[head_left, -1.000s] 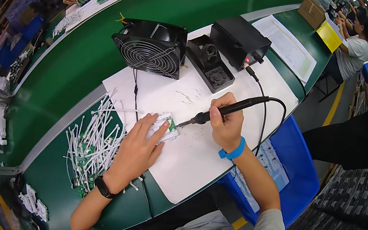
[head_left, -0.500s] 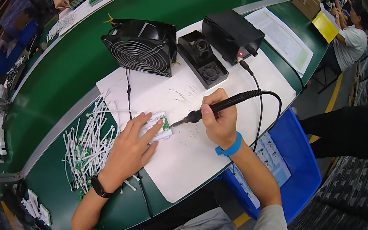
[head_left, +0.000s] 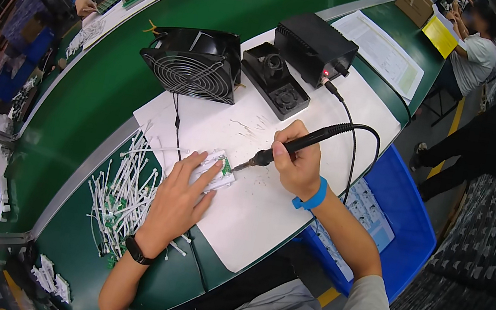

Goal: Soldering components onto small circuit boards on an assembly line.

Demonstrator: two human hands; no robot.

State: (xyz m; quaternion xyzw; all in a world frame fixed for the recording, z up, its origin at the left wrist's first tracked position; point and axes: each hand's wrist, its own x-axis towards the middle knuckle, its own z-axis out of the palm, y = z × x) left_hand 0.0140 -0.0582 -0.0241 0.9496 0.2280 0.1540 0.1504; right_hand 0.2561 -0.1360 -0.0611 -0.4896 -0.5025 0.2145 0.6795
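My right hand (head_left: pixel 299 166), with a blue wristband, grips a black soldering iron (head_left: pixel 317 137) like a pen. Its tip points down-left and meets, or nearly meets, the edge of a small green circuit board (head_left: pixel 227 165). That board sits on a white block (head_left: pixel 221 184) on the white sheet. My left hand (head_left: pixel 177 199) lies across the block and holds it, index fingertip by the board and thumb at the near side; the palm hides part of it. Beside my left wrist, white cables (head_left: pixel 126 184) with small green boards lie heaped on the green table.
A black fan (head_left: pixel 191 68), an iron stand (head_left: pixel 276 81) and a black soldering station (head_left: pixel 314 45) with a red light stand beyond my hands. The iron's cord loops on the right. A blue bin (head_left: pixel 412 246) is below the table's right edge. Co-workers sit farther off.
My hands, the iron and the block keep nearly the same pose; the whole view has shifted slightly. At the far right, a person in dark clothes has moved.
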